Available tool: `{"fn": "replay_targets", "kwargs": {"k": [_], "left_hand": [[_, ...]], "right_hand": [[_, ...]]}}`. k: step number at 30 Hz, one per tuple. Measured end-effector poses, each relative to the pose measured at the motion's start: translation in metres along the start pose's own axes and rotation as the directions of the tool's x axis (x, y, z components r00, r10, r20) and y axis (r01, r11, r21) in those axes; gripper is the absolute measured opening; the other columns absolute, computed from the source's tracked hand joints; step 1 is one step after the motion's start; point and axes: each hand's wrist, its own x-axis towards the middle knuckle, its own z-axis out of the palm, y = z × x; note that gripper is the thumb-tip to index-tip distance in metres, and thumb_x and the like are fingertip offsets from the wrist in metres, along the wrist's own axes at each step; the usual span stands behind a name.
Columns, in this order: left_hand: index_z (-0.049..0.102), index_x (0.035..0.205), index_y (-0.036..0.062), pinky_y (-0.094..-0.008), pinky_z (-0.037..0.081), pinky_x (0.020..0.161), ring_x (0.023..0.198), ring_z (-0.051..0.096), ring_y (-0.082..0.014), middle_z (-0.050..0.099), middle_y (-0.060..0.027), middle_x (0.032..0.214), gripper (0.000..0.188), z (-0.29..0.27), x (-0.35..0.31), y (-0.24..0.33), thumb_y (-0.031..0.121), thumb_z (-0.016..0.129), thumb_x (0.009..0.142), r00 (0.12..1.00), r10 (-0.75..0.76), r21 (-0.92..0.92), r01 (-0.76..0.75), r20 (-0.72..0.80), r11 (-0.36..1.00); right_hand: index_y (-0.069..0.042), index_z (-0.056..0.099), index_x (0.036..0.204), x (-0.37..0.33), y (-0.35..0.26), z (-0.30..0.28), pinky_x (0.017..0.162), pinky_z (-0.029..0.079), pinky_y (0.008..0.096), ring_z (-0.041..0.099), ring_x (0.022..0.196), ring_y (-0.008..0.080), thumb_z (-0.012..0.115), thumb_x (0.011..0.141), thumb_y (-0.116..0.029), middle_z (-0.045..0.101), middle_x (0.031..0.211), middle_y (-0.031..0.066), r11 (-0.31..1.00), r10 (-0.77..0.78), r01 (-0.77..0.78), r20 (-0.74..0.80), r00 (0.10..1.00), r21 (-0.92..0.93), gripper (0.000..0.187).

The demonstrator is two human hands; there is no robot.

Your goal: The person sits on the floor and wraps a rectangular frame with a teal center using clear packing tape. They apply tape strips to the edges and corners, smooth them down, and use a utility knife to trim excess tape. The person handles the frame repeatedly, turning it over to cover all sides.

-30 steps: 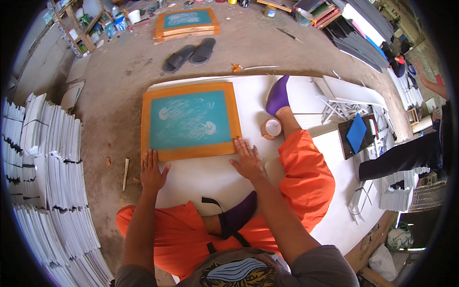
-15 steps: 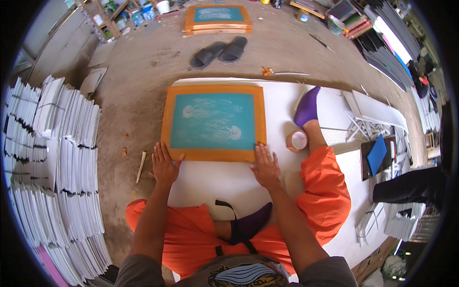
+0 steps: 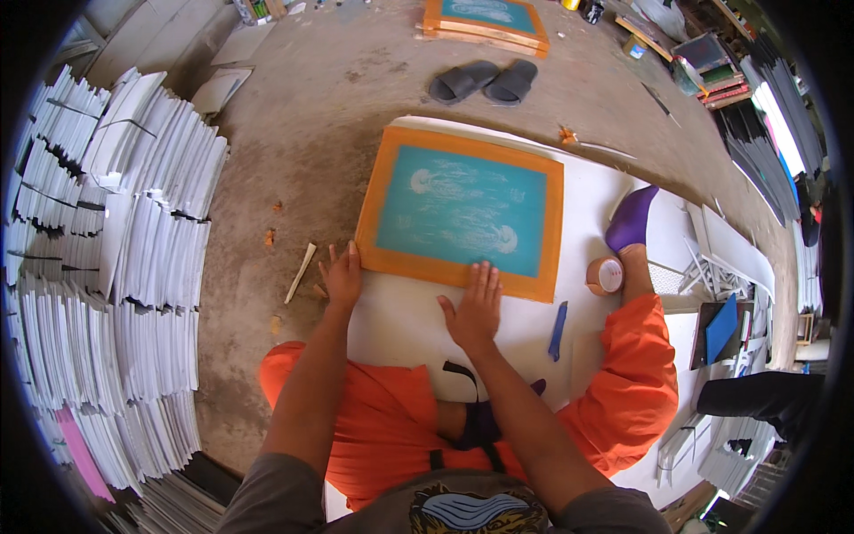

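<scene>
A silk-screen frame (image 3: 372, 200) with an orange border and teal mesh (image 3: 458, 214) lies flat on a white sheet (image 3: 400, 325). The mesh bears pale, streaky marks. My left hand (image 3: 341, 278) is at the frame's near left corner, fingers apart, with the forefinger against the border. My right hand (image 3: 473, 311) rests on the near border, fingers stretched out and thumb spread to the left. To its right a blue utility knife (image 3: 558, 331) lies on the sheet. A roll of brown tape (image 3: 605, 276) stands beside my right ankle.
Bundled white sheets (image 3: 151, 258) are stacked at the left. Black slippers (image 3: 485, 82) and a pile of similar frames (image 3: 485, 40) are on the floor beyond. At right are white strips (image 3: 712, 267), a blue flat piece (image 3: 722, 327) and a dark-trousered leg (image 3: 756, 394).
My view has turned, so the scene sits further right and tilted. My right hand has moved left along the near border from the right corner, and the blue utility knife has come into sight.
</scene>
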Motion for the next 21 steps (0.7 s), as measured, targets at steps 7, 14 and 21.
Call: {"fn": "replay_targets", "kwargs": {"k": [7,14,21], "left_hand": [[0.061,0.143,0.0187,-0.0577,-0.014,0.121,0.159,0.005,-0.0285,0.035,0.0018,0.165,0.057,0.015,0.006,-0.019,0.053,0.032,0.108,0.997,-0.076,-0.292,0.078,0.016,0.953],[0.057,0.147,0.0213,-0.0601,-0.014,0.121,0.159,0.004,-0.0305,0.029,0.0019,0.168,0.059,0.012,0.006,-0.016,0.056,0.03,0.107,0.986,-0.148,-0.313,0.164,0.075,0.936],[0.043,0.157,0.0232,-0.0632,-0.008,0.121,0.158,0.007,-0.0316,0.029,-0.0002,0.168,0.066,0.023,0.017,-0.039,0.062,0.025,0.106,0.985,-0.121,-0.249,0.148,0.121,0.957]], "right_hand": [[0.006,0.029,0.156,0.03,-0.109,0.034,0.125,0.015,0.0518,0.019,0.154,0.0393,0.055,0.097,-0.055,0.025,0.164,0.0234,0.976,-0.212,0.211,0.029,0.977,0.052,0.089],[0.002,0.028,0.158,0.048,-0.154,0.051,0.126,0.014,0.0509,0.017,0.156,0.0326,0.052,0.099,-0.037,0.023,0.167,0.0188,0.961,-0.277,0.277,0.11,0.954,0.019,0.075],[-0.004,0.025,0.161,0.058,-0.16,0.066,0.126,0.016,0.0486,0.021,0.156,0.03,0.059,0.096,-0.033,0.026,0.167,0.0153,0.889,-0.455,0.455,0.022,0.89,-0.038,0.078]]}}
